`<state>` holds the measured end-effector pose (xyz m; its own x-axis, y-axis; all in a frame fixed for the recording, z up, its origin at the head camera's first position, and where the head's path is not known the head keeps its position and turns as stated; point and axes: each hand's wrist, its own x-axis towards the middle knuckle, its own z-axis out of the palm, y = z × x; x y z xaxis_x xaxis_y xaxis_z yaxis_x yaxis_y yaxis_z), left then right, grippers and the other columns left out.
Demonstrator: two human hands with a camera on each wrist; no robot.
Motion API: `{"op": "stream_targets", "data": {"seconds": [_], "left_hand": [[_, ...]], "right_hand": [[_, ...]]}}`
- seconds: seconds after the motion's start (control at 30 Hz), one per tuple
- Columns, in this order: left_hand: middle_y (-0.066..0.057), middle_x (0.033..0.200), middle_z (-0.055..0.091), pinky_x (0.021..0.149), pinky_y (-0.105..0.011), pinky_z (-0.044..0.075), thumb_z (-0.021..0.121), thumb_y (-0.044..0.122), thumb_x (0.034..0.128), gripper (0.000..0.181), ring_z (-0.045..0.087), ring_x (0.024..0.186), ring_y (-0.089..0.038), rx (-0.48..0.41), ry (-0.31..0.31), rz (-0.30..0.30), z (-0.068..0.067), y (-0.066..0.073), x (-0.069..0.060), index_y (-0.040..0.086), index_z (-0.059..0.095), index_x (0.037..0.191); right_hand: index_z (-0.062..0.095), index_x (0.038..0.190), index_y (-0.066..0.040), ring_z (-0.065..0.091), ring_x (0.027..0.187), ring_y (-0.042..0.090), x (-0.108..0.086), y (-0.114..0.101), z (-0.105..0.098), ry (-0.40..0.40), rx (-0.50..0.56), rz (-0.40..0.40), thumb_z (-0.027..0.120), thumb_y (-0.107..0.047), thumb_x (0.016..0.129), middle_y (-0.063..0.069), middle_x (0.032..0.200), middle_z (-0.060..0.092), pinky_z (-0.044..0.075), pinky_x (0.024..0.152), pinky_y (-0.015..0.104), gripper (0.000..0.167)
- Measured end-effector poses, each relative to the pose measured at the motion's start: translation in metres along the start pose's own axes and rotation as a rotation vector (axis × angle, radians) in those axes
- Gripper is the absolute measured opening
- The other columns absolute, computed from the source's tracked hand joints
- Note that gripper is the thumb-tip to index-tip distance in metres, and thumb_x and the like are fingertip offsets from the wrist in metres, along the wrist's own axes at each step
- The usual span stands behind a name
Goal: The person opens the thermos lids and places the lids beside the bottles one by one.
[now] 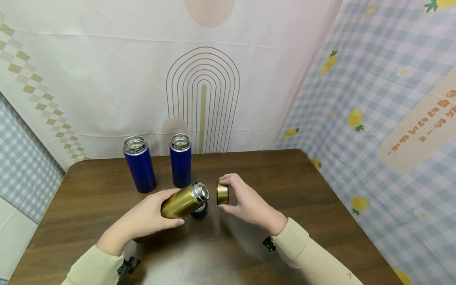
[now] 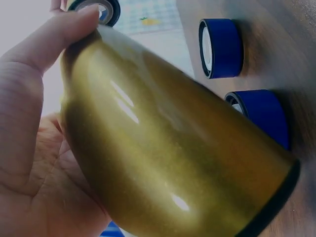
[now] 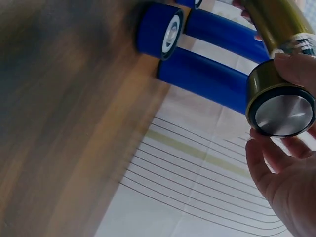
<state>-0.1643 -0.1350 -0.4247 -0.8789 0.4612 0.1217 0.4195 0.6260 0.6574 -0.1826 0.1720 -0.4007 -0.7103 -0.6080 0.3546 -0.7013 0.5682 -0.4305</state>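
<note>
My left hand (image 1: 147, 215) grips a gold thermos bottle (image 1: 179, 204) around its body, tilted so that its uncovered steel mouth points up and to the right. Just right of that mouth, my right hand (image 1: 249, 205) pinches a gold lid (image 1: 222, 193) between thumb and fingers. A small gap separates lid and bottle. In the right wrist view the lid's flat metal top (image 3: 284, 116) faces the camera. On the tabletop beneath the gold bottle lie two blue lids, one nearer (image 2: 228, 48) and one partly covered by the bottle (image 2: 269, 116).
Two blue thermos bottles, one at left (image 1: 140, 168) and one beside it (image 1: 181, 166), stand upright and uncapped towards the back of the brown wooden table (image 1: 285, 186). A patterned cloth (image 1: 124, 79) hangs behind the table, and a checked one (image 1: 356, 79) at the right.
</note>
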Motion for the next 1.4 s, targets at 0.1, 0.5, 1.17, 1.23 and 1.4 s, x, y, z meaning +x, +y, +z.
{"op": "stream_targets", "data": {"seconds": [0.1,0.5,1.17,1.23,1.4], "left_hand": [[0.010,0.110,0.059,0.075,-0.033,0.047,0.080,0.056,0.0703,0.075,0.055,0.083,-0.006,0.026,0.036,0.014,0.000,0.001,0.002,0.026,0.052,0.133],[-0.001,0.123,0.057,0.080,-0.038,0.047,0.077,0.061,0.0703,0.088,0.055,0.092,-0.012,0.057,0.083,0.006,0.005,0.006,0.011,0.014,0.048,0.139],[-0.004,0.129,0.052,0.094,-0.050,0.044,0.073,0.061,0.0740,0.091,0.052,0.114,-0.022,-0.262,0.342,-0.089,0.032,0.038,0.102,0.018,0.035,0.145],[-0.006,0.134,0.048,0.097,-0.049,0.042,0.074,0.059,0.0752,0.092,0.049,0.118,-0.023,-0.275,0.353,-0.106,0.037,0.036,0.112,0.015,0.034,0.146],[-0.012,0.140,0.040,0.104,-0.048,0.036,0.076,0.052,0.0773,0.094,0.042,0.126,-0.025,-0.280,0.358,-0.142,0.048,0.029,0.129,0.008,0.031,0.148]], "right_hand": [[0.043,0.130,-0.010,0.047,0.118,0.008,-0.002,0.006,0.002,0.001,0.028,0.051,0.078,-0.020,0.081,0.000,0.130,0.045,0.042,0.099,0.027,0.061],[0.041,0.145,-0.024,0.048,0.110,0.008,-0.006,0.020,0.001,0.042,0.026,0.133,0.074,-0.031,0.085,-0.003,0.130,0.041,0.046,0.093,0.032,0.069],[0.049,0.133,-0.009,0.052,0.100,0.018,-0.010,0.080,0.025,0.073,0.273,0.504,0.078,-0.034,0.081,0.002,0.115,0.054,0.047,0.085,0.037,0.065],[0.048,0.132,-0.008,0.053,0.103,0.019,-0.012,0.082,0.028,0.072,0.280,0.526,0.079,-0.035,0.080,0.003,0.116,0.054,0.047,0.085,0.037,0.066],[0.045,0.127,-0.012,0.052,0.105,0.018,-0.015,0.086,0.034,0.046,0.270,0.578,0.079,-0.037,0.079,0.004,0.117,0.053,0.047,0.086,0.036,0.063]]}}
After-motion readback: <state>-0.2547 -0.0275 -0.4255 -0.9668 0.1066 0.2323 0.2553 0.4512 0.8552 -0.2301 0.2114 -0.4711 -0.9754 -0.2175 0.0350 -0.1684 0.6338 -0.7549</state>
